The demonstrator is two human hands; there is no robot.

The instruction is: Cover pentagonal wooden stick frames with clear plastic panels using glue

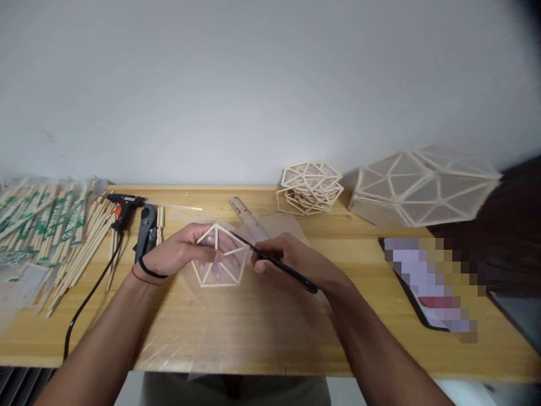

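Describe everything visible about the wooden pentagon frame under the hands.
The pentagon frame is built of thin pale wooden sticks: five outer edges and spokes meeting near the middle, forming triangles. It lies flat on a translucent sheet on the wooden table. The left hand presses on it, fingers spread across its triangles. The right hand holds a thin black pen whose tip meets the frame's upper right edge.
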